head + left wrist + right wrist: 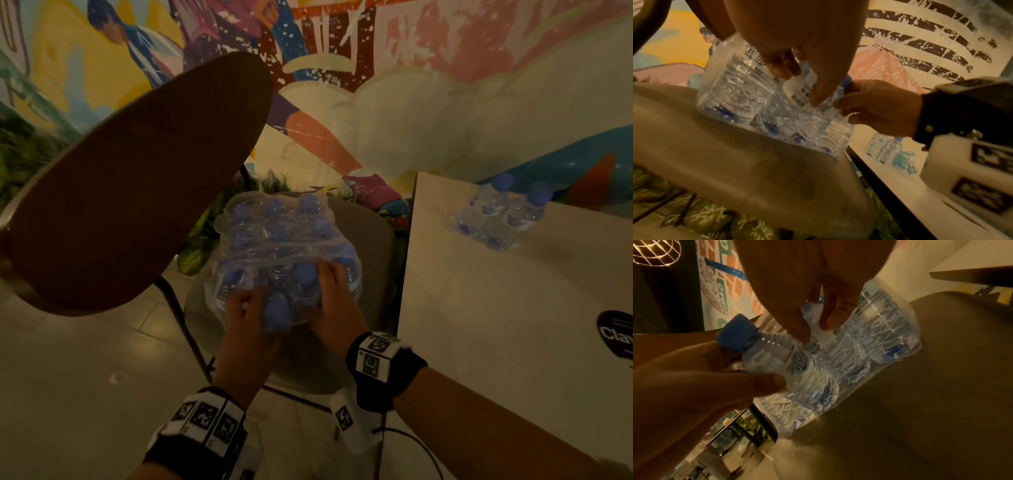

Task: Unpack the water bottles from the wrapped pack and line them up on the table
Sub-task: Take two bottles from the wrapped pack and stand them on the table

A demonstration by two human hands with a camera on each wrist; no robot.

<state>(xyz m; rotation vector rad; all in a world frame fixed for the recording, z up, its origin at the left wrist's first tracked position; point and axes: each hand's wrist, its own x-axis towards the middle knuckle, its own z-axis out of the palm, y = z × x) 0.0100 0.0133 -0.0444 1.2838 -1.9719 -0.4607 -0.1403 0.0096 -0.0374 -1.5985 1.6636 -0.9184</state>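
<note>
Both hands work one bottle (777, 360) loose from the wrapped pack (281, 246).

Left hand (248, 308) and right hand (334, 301) grip it with curled fingers; the pack sits on a chair seat (370, 240) beside the table (513, 308).

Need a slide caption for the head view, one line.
Both hands, left hand and right hand, work blue-capped bottles out of the clear shrink-wrapped pack on a chair seat.

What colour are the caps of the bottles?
Blue caps; the right wrist view shows it best.
</note>
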